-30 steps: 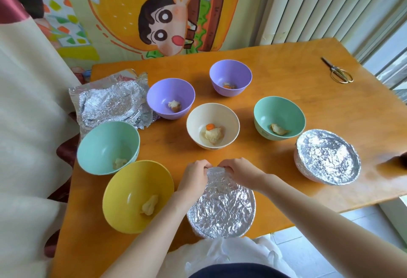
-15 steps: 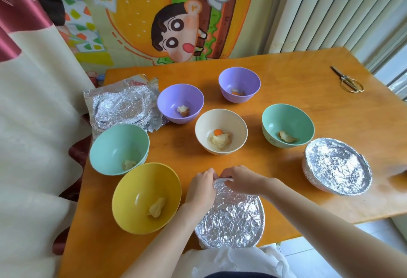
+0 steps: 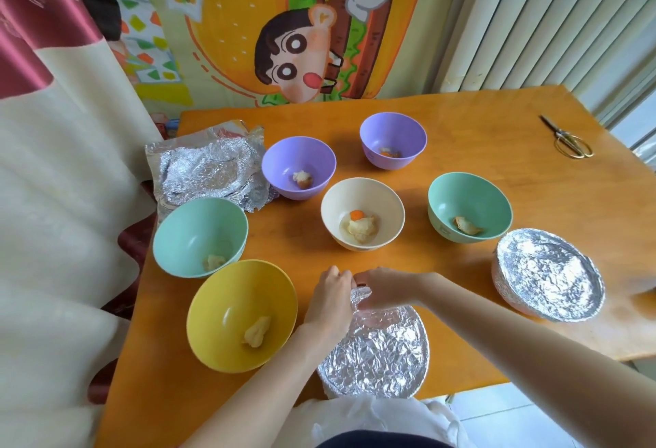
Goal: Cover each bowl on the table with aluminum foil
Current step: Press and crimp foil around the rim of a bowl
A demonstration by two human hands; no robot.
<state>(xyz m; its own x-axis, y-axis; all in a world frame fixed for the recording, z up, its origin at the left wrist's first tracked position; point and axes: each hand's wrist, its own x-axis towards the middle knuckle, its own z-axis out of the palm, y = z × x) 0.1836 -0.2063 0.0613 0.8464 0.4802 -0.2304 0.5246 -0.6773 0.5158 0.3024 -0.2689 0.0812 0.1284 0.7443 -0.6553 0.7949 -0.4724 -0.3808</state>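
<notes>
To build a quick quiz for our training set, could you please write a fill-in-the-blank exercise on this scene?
1. The left hand and right hand pinch foil at the ___ rim of the near covered bowl.
2. Counting the cream bowl, ___ bowls stand uncovered.
3. The scissors lie on the table, near its far ___ corner.
4. The spare foil sheets lie just left of a ___ bowl.
Missing words: far; six; right; purple.

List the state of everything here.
Front bowl: covered.
Far-right bowl: covered.
Yellow bowl: uncovered.
Left green bowl: uncovered.
Right green bowl: uncovered.
Cream bowl: uncovered.
Near purple bowl: uncovered.
Far purple bowl: uncovered.
Foil sheets: crumpled.
Scissors: closed.
Left hand: pinching foil.
Right hand: pinching foil.
</notes>
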